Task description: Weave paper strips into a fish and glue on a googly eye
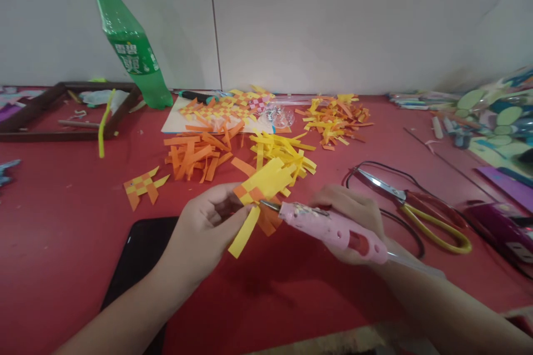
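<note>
My left hand (pixel 214 219) pinches a woven paper piece (pixel 266 180) made of yellow and orange strips, with loose strip ends hanging down from it. In my right hand (pixel 350 216) is a pink hot glue gun (pixel 328 227), its clear glue stick poking out at the back. The gun's metal nozzle (pixel 270 205) is at the woven part of the paper, close to my left thumb; whether it touches cannot be made out. A finished-looking woven paper fish (pixel 144 184) lies to the left. Behind my hands are piles of orange strips (pixel 195 155) and yellow strips (pixel 285 152).
A green bottle (pixel 135 50) stands at the back left beside a dark frame (pixel 62 136). A black phone (pixel 141 255) lies under my left forearm. Yellow-and-red-handled scissors (pixel 416 213) and a black cord (pixel 400 163) lie at right. Another strip pile (pixel 335 119) sits farther back.
</note>
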A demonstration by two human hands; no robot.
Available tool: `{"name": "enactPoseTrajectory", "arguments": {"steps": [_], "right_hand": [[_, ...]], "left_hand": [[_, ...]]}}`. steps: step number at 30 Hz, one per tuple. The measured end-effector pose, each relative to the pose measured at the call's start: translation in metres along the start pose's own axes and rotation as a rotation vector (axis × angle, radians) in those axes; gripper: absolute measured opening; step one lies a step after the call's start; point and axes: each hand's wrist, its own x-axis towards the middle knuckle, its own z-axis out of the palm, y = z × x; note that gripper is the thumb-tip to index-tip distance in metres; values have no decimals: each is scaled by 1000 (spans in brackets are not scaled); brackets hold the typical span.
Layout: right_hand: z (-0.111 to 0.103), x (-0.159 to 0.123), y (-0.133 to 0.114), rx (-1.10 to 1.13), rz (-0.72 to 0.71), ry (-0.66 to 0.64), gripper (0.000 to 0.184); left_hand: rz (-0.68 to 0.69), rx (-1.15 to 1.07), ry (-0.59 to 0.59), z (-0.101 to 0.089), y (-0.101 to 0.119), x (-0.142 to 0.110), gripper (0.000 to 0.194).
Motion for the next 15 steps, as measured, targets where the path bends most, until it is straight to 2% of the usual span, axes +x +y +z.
{"name": "enactPoseTrajectory", "arguments": {"steps": [9, 15], "right_hand": [[4, 1, -2, 35, -15, 34, 11], [4, 1, -2, 17, -14, 56, 10]], "left_hand": [[-38, -15, -14, -1, 1, 0, 21], [-51, -36, 30, 0, 1, 0, 22]]}}
